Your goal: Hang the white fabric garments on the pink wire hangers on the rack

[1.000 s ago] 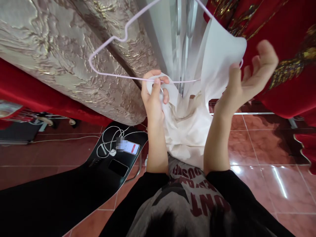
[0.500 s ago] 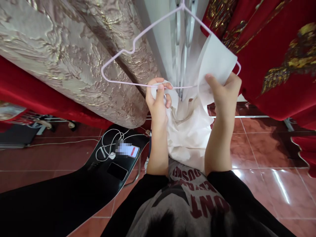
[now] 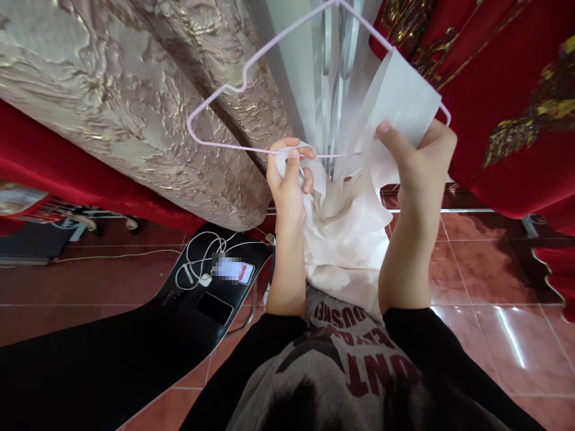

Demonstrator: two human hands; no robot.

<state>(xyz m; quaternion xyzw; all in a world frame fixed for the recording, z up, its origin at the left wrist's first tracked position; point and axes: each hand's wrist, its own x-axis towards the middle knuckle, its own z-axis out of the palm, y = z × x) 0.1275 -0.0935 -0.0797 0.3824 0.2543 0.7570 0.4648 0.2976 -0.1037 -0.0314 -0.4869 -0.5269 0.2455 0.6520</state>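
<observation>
white cloth hangs below the hanger; left hand pinches its strap at the hanger's bar; right hand grips its fabric at the hanger's right end

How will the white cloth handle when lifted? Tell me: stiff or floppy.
Probably floppy: the white cloth bunches in soft folds below the left hand. Likely light: the right hand pinches up one corner, and the thin wire hanger shows no sag. It may slip along the smooth-looking wire.
</observation>
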